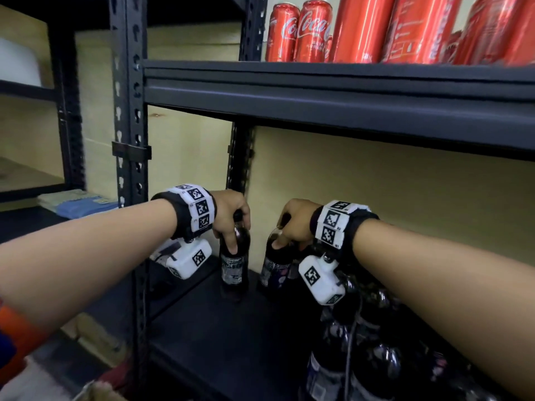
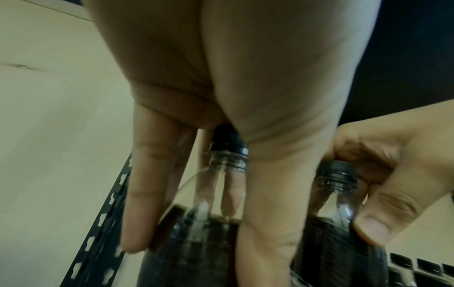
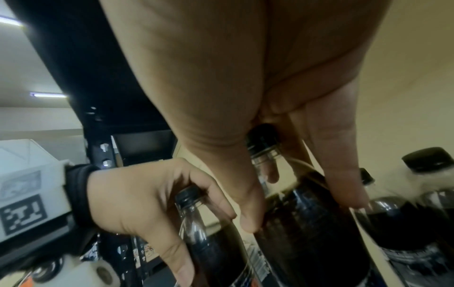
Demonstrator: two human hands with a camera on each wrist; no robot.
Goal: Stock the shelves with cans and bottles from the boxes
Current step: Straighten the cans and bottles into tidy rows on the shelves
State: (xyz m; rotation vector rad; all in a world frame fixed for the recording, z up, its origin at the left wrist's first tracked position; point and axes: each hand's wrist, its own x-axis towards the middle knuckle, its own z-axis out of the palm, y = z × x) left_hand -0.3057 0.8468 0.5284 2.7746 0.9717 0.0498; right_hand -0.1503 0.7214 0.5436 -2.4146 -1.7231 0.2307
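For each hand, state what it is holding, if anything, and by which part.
Left hand: a dark bottle, gripped around its neck. Right hand: a second dark bottle, likewise by the neck.

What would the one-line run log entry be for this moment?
left hand grips dark bottle by neck | right hand grips second dark bottle | both at lower shelf | red cans above

"Coca-Cola" on red cans (image 1: 299, 31)
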